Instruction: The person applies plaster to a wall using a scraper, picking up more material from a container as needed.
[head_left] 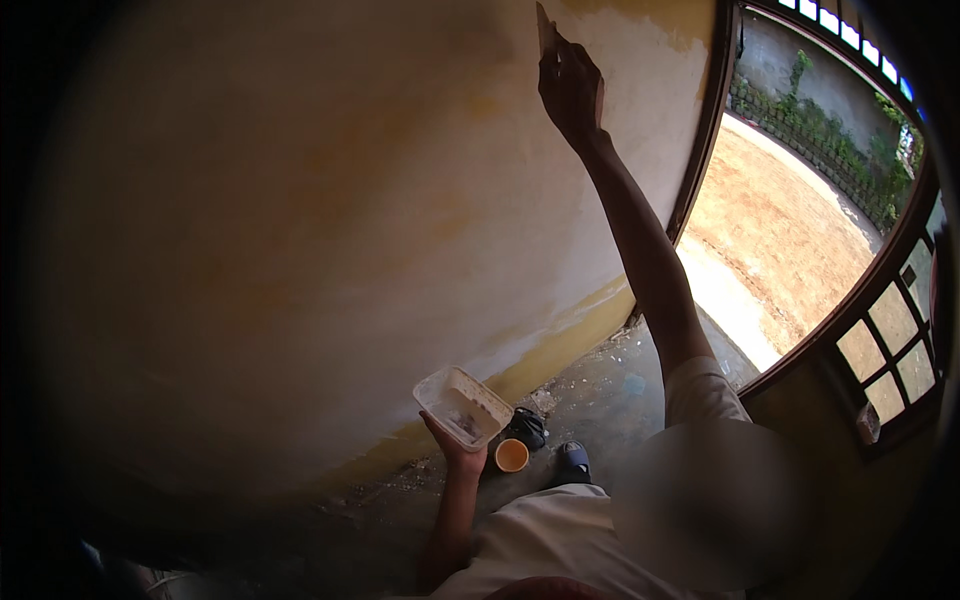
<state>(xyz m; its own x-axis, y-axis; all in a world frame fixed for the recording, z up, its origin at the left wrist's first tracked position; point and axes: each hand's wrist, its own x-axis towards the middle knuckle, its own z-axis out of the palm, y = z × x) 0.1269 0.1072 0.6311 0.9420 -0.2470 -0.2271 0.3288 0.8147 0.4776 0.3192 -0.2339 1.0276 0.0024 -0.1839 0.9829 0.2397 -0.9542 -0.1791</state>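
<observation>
High at 1 o'clock, the right hand (572, 90) is gripping a thin flat tool (545, 28), fingers closing around its lower end and the blade pointing toward 12. Whether the edge is touching the wall (330, 300), can't tell.

Down at 6 o'clock, the left hand (458, 448) is supporting a clear plastic tub (488, 402) from beneath, open side facing up; most of its fingers are hiding under the base. Pale smears and greyish residue are lining the tub; little filler is showing, so supply is probably running low.

Outward, coverage: a pale coat (640, 110) is covering most of the wall, cloudy and uneven, tan tint showing through toward 11. Judging by this, the broad middle is looking largely done. Bare areas: a yellow patch (680, 18) is showing at 1 o'clock, beside the door frame (712, 110); a yellow band (560, 352) is running along the foot of the wall, from 4 round to 7. Those are seemingly remaining. Far left is fading into shadow; can't judge.

On the floor (630, 400), pale specks are lying about; an orange cup (512, 456) and a black bag (528, 428) are sitting between 5 and 6.
</observation>
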